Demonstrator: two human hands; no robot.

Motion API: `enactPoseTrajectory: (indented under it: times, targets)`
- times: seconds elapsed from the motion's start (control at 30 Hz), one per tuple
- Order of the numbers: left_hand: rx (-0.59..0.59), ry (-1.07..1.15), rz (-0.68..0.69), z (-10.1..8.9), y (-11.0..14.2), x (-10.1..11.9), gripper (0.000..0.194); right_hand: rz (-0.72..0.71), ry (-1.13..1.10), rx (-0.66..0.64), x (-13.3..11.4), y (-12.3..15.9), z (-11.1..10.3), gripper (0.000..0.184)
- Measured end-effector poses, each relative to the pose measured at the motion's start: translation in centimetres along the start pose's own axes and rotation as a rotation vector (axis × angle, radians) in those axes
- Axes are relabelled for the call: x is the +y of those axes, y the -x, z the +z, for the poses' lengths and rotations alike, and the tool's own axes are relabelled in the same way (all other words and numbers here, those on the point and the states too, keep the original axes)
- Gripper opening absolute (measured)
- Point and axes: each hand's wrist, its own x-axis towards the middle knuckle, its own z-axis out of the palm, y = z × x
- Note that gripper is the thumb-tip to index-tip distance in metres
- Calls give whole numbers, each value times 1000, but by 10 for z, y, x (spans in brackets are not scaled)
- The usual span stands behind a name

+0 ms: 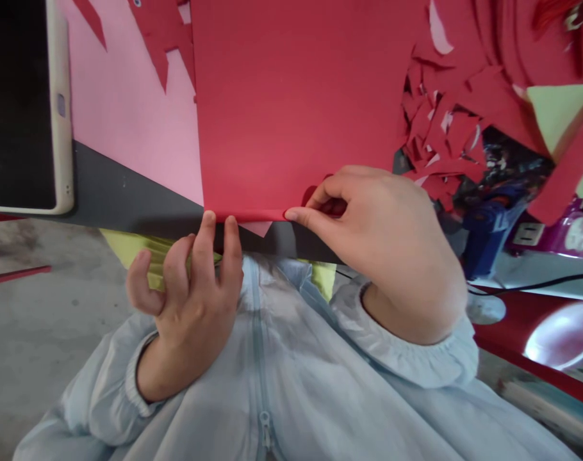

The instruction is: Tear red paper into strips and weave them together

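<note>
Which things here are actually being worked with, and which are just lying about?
Being worked with:
Large red paper sheet
Right hand, pinching the sheet's near edge
Left hand, fingertips at that edge

Apparently just lying about:
Smartphone in a pale case
Pink paper
Pile of red paper scraps
Yellow-green paper

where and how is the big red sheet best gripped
The red sheet is probably best pinched along its near edge, coming from the wearer's side: it lies mostly flat, but that edge looks curled or folded. The right hand pinches there; the left hand touches near the left corner.
</note>
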Motion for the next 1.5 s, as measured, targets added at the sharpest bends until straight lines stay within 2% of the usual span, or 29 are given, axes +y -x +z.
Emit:
enactPoseTrajectory:
  times: [0.13, 0.27, 0.4, 0.57, 0.7, 0.87, 1.03, 1.2, 1.37, 1.5]
  targets:
    - [-30, -36, -21, -2, -3, 7, 63, 14, 7, -17, -1, -2, 0, 27]
    - [-21, 3, -48, 1, -4, 13, 68, 31, 22, -44, -3, -3, -1, 25]
    - [-20, -49, -41, 5, -5, 18, 72, 24, 13, -58, -2, -5, -1, 27]
    - [-38, -66, -28, 8, -6, 29, 65, 5, 20, -46, -1, -5, -1, 30]
    - [-43, 18, -73, 7, -7, 35, 59, -2, 26, -31, -2, -5, -2, 27]
    - [-28, 37, -98, 1, -6, 31, 60, 5, 25, -48, -2, -6, -1, 25]
    - [-26, -23, -95, -4, 1, 19, 59, -2, 8, -55, -2, -6, -1, 24]
    - [8, -68, -149, -6, 7, 13, 58, -11, 18, -43, -1, -6, -1, 25]
    - [-3, -144, -78, -4, 6, 16, 60, -3, 40, -62, -1, -6, -1, 25]
    - [62, -67, 44, 7, 3, 18, 64, 10, 60, -84, -4, -7, -3, 24]
